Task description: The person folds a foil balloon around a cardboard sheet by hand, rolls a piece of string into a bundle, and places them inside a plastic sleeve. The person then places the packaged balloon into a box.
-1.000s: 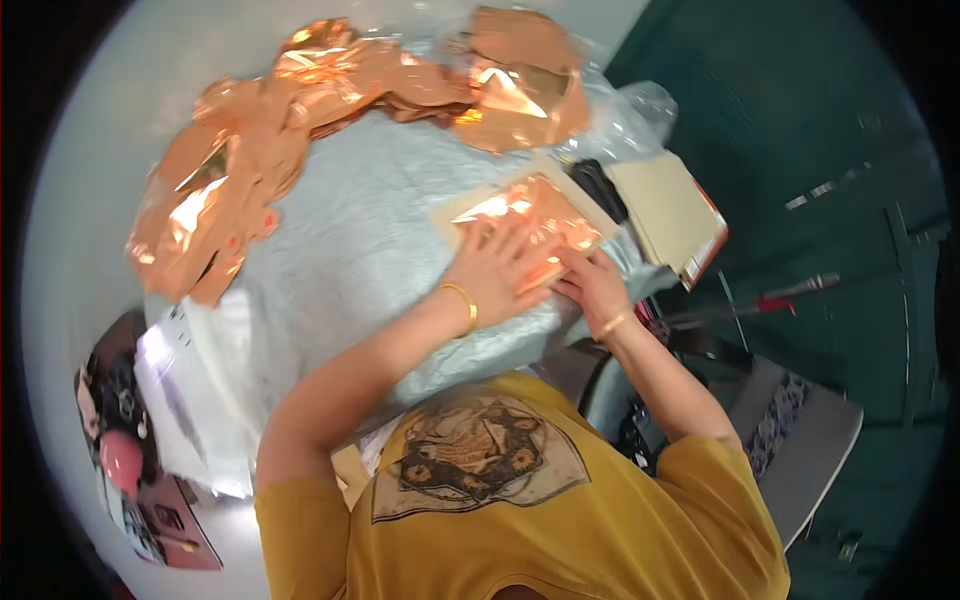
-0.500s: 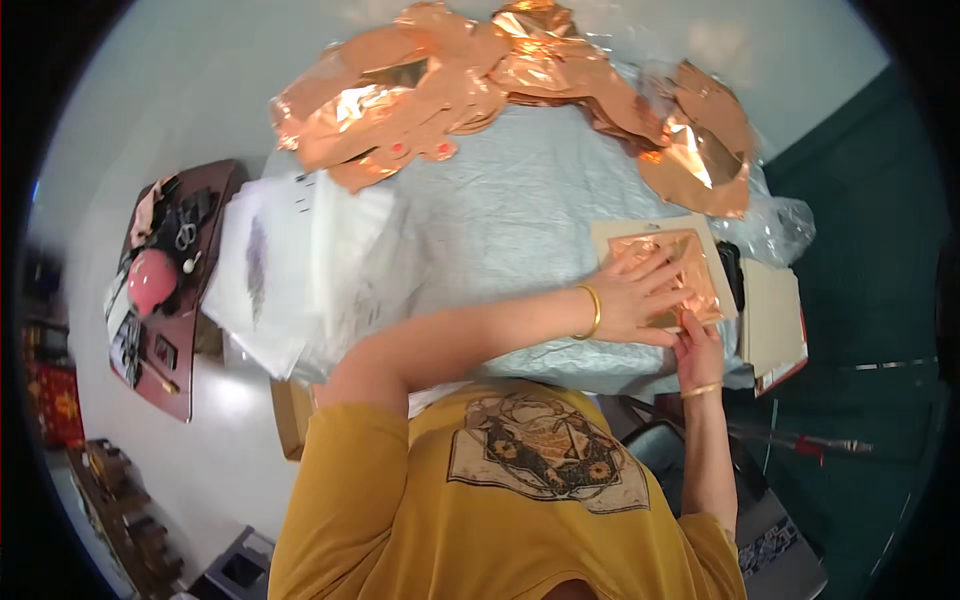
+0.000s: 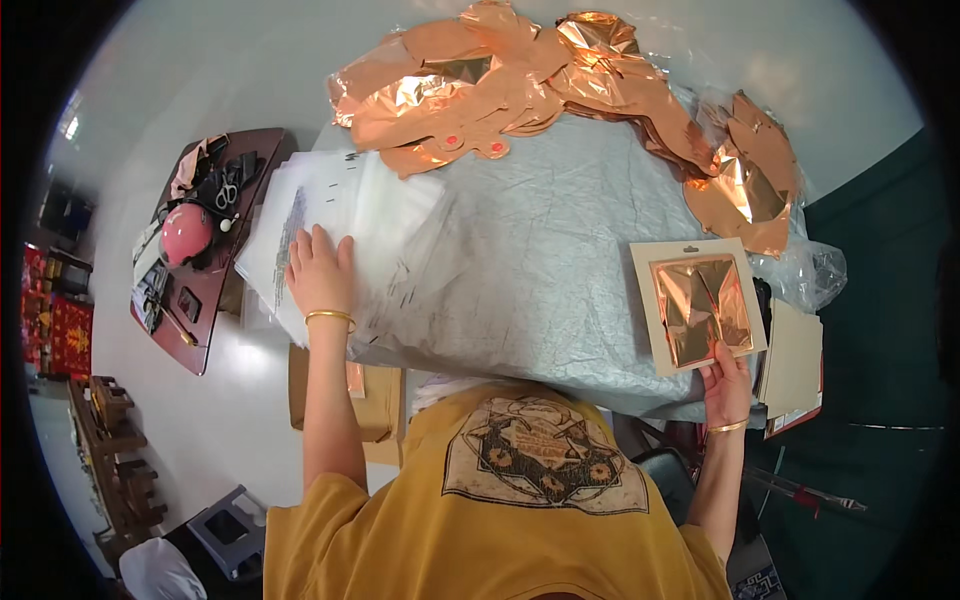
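Note:
My left hand (image 3: 320, 275) lies flat, fingers extended, on a stack of clear plastic bags (image 3: 385, 225) at the table's left side. On the right, my right hand (image 3: 727, 388) grips the lower edge of a beige backing card (image 3: 648, 295). A folded copper-coloured foil piece (image 3: 705, 315) lies on the card's face, and a hanging slot shows at its top edge. My thumb rests on the front of the card; the fingers behind it are partly hidden.
A heap of copper foil and brown sheets (image 3: 540, 85) curves along the table's far side. Beige cards (image 3: 792, 352) stand at the right edge. To the left, a small table (image 3: 262, 155) bears a pink helmet (image 3: 187, 235) and scissors (image 3: 228, 192). A cardboard box (image 3: 375, 400) stands below the bags.
My left hand has left the foil on the card and moved left onto the plastic bags. My right hand keeps the card, now tilted slightly the other way. The whole view has shifted.

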### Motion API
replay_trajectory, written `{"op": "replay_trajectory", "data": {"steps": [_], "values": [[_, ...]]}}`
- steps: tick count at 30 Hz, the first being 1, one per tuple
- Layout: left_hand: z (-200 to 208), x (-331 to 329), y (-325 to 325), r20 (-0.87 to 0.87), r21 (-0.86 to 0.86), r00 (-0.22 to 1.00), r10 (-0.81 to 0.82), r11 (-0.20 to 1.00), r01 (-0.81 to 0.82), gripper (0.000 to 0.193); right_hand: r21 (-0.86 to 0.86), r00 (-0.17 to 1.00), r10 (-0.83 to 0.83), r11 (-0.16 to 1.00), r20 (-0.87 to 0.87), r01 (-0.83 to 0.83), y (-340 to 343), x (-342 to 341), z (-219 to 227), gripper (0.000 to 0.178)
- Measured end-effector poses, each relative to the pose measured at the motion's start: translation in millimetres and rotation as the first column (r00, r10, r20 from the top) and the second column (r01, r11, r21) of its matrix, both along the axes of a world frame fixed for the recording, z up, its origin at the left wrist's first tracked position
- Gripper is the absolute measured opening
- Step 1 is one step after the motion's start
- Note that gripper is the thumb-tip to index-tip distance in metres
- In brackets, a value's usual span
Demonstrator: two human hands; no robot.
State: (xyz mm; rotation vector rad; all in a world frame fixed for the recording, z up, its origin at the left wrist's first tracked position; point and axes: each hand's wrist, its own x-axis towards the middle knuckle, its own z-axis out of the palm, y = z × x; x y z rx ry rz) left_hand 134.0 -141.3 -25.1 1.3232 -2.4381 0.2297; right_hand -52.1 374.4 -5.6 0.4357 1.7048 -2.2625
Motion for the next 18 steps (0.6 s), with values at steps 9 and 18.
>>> {"op": "replay_trajectory", "data": {"steps": [9,18], "values": [[53.0,5.9,45.8,-0.489,0.283,0.87,0.055,0.954,0.099,0.034,-0.016,1.0,-0.015,1.0,0.008,0.015,-6.8,2.2,0.0,0.015],[42.4,-144.2,195.5,-0.468,-0.042,0.281,-0.838,0.339,0.94,0.021,-0.091,0.996,-0.046,0.995,-0.076,0.039,15.9,12.8,46.0,0.009]]}}
